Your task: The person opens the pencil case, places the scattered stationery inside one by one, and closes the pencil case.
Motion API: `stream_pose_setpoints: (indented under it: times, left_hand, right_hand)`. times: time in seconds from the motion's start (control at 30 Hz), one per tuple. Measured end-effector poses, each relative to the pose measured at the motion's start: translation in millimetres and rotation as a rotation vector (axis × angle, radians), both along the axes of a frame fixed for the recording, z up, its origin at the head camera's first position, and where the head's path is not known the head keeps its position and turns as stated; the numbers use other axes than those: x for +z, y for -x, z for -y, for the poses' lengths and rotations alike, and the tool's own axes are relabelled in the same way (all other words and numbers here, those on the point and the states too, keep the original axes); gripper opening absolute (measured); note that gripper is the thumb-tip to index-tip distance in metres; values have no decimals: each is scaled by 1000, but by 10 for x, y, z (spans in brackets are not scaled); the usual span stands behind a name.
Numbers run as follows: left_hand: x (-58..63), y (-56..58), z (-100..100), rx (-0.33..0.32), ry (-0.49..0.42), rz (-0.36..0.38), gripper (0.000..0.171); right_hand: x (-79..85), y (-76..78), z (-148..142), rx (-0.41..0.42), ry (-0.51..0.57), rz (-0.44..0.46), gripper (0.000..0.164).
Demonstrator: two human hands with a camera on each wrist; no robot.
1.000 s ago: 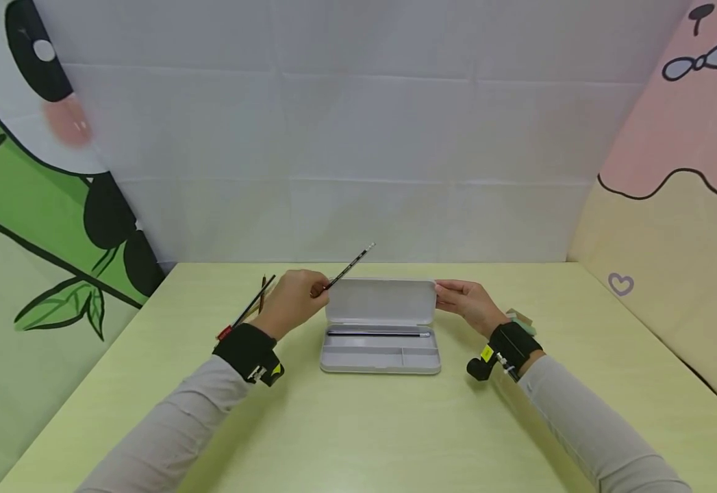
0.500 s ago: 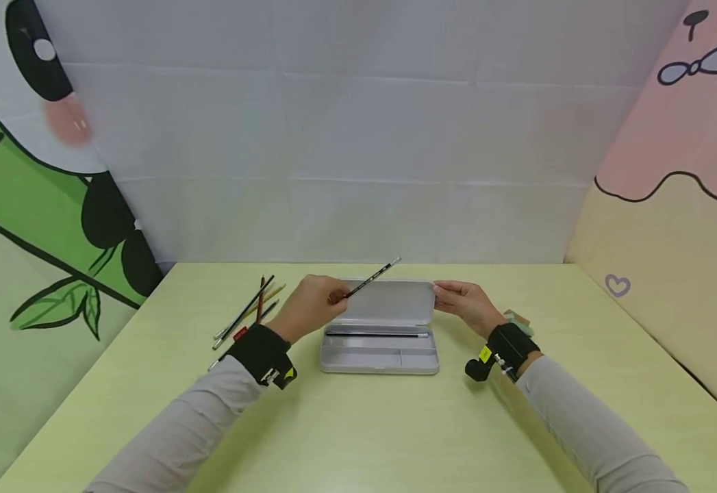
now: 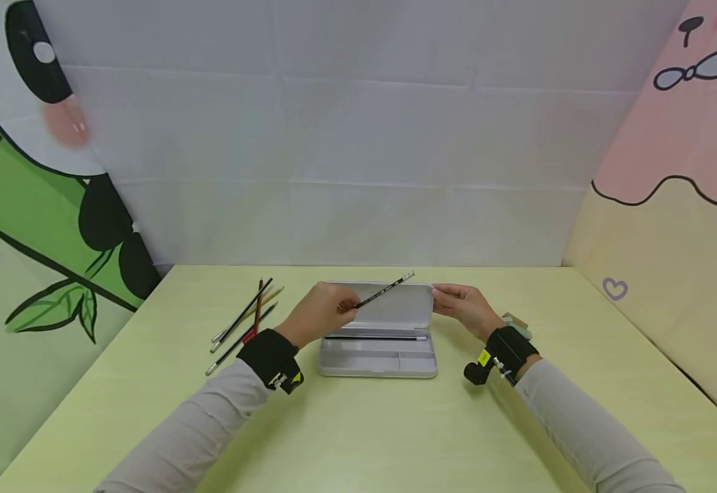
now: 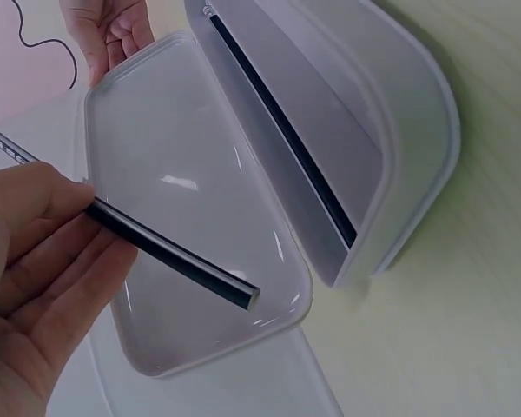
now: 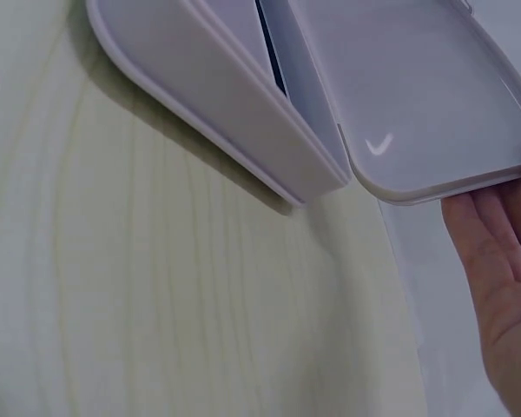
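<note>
My left hand (image 3: pixel 321 311) pinches a black-and-silver pencil (image 3: pixel 389 289) between thumb and fingers, in front of the raised lid (image 3: pixel 404 308) of a pale grey pencil case (image 3: pixel 358 368). In the left wrist view the pencil (image 4: pixel 174 256) slants across the lid, its flat dark end pointing toward the case's hinge side. Another dark pencil (image 3: pixel 376 337) lies lengthwise in the case's rear compartment. With my right hand (image 3: pixel 466 308) I hold the lid's right edge, fingers behind it in the right wrist view. The front compartments, split by a small divider, hold nothing visible.
Several pencils (image 3: pixel 235 322), black, yellow and reddish, lie in a loose pile left of the case, partly beside my left wrist. Small green and tan blocks (image 3: pixel 516 322) show behind my right wrist. A white backdrop rises at the table's far edge, with printed panels on both sides.
My left hand has moved right with the pencil, from the lid's left edge to in front of it, and the pencil has tilted flatter. The right hand keeps its hold on the lid.
</note>
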State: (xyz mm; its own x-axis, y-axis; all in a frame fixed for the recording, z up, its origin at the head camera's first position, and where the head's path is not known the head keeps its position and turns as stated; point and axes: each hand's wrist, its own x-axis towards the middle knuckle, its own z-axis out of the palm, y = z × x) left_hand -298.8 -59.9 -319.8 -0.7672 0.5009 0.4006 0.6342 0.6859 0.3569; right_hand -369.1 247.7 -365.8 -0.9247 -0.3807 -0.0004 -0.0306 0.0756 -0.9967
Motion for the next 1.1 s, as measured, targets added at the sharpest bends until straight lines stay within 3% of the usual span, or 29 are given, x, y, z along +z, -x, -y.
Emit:
stream_pose_setpoints:
  times: [0.23, 0.67, 0.87, 1.1]
  left_hand:
    - [-46, 26, -11, -19, 11, 64, 15]
    - [-121, 12, -31, -56, 60, 74, 11]
    - [-192, 14, -70, -69, 165, 52, 8]
    - [-249, 17, -127, -108, 249, -24, 13]
  right_hand:
    - [-2, -9, -2, 3, -12, -3, 53]
    - [5, -27, 9, 5, -5, -2, 55]
    - [-6, -24, 18, -4, 9, 8, 55]
    - [-3, -22, 17, -2, 5, 1, 56]
